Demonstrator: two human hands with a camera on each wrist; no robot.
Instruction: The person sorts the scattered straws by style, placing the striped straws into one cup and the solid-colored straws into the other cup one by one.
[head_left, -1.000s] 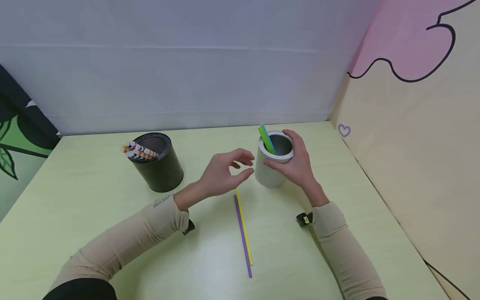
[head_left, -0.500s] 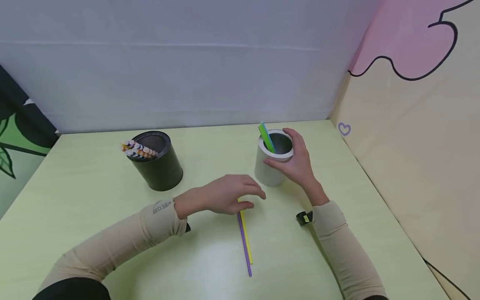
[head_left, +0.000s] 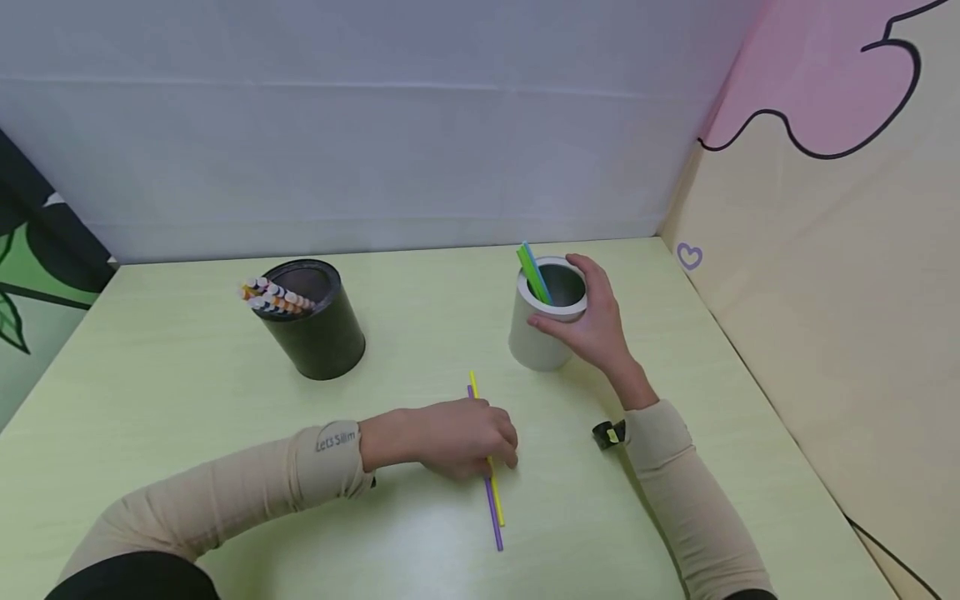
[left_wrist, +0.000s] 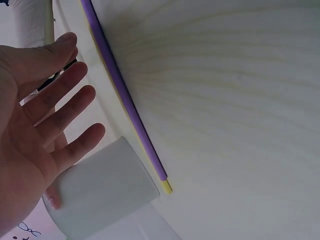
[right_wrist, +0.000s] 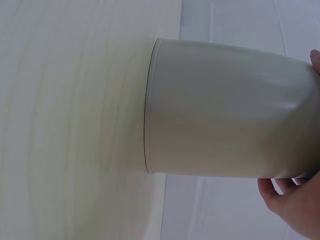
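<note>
My left hand [head_left: 467,437] hovers over a purple straw [head_left: 493,517] and a yellow straw [head_left: 473,380] lying side by side on the table, hiding their middle in the head view. In the left wrist view its loosely bent fingers [left_wrist: 70,105] hold nothing, with the purple straw a little way off. My right hand [head_left: 594,329] grips the upper side of a white cup [head_left: 531,337], thumb in front and fingers round the far right rim. That cup stands upright on the table with green straws [head_left: 531,275] and a blue straw [head_left: 542,271] leaning inside.
On the left stands a dark cup [head_left: 326,346] with several striped straws [head_left: 279,300] leaning over its rim. A pale wall [head_left: 390,167] closes off the table's back, and a beige and pink wall [head_left: 825,292] runs along the right.
My left hand has moved from beside the white cup toward me, down over the purple and yellow straws. The right hand keeps its grip on the white cup.
</note>
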